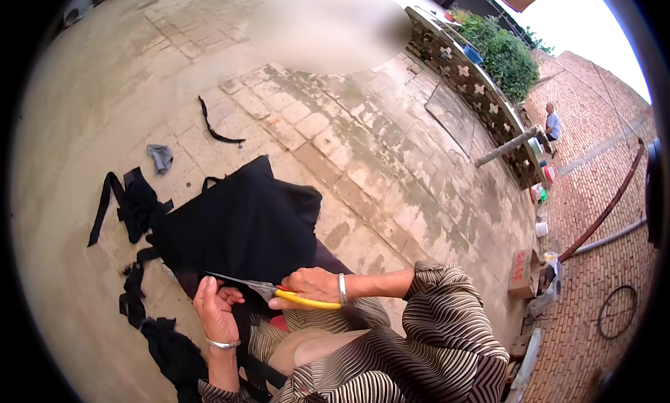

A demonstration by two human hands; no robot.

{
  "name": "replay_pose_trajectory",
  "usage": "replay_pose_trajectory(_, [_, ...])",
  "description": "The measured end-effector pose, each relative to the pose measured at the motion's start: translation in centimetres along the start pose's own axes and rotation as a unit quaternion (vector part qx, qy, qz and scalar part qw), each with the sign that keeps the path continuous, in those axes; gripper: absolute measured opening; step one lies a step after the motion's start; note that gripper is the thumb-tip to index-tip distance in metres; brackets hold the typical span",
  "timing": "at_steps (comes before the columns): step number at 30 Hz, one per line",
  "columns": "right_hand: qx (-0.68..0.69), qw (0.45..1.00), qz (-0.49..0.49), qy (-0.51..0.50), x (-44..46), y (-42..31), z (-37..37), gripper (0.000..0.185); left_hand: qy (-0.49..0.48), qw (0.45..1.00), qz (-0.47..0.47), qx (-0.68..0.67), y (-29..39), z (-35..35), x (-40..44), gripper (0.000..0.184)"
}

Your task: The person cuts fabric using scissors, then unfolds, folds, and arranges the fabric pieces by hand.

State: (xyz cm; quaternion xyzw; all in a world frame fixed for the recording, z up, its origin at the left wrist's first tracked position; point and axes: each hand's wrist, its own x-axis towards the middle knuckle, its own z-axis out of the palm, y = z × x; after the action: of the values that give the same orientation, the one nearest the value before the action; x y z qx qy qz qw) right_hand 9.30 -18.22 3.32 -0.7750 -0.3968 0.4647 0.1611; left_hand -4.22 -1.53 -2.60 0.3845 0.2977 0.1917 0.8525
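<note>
Paved ground (391, 214) is carrying black scraps (141, 200). Right fingers (300, 280) are clenching scissors (296, 299); my left fingers (206, 291) are half-curling beside blades (255, 285), perhaps steadying black cloth (237, 221); whether pinching, I cannot tell.

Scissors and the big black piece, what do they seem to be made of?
The scissors: blades probably metal, greyish with slight sheen; yellow handle likely smooth plastic, judging by its even, bright colour. The black piece: apparently matte cloth, softly draped without shine; fibre unclear.

Paved ground (412, 221) bears black scraps (142, 206), a grey cloth (160, 158).
</note>
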Motion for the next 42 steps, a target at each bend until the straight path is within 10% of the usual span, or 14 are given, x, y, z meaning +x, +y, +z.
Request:
replay_pose_trajectory(26, [-0.054, 0.989, -0.035, 0.137, 0.4, 2.0, 3.3, 0.077, 0.029, 0.993, -0.029, 0.107, -2.1, -1.0, 0.6, 0.010])
replay_pose_trajectory(42, [0.053, 0.998, -0.031, -0.018, 0.5, 1.9, 2.0, 0.076, -0.012, 0.997, 0.013, 0.081, -1.6, -0.3, 0.6, 0.014])
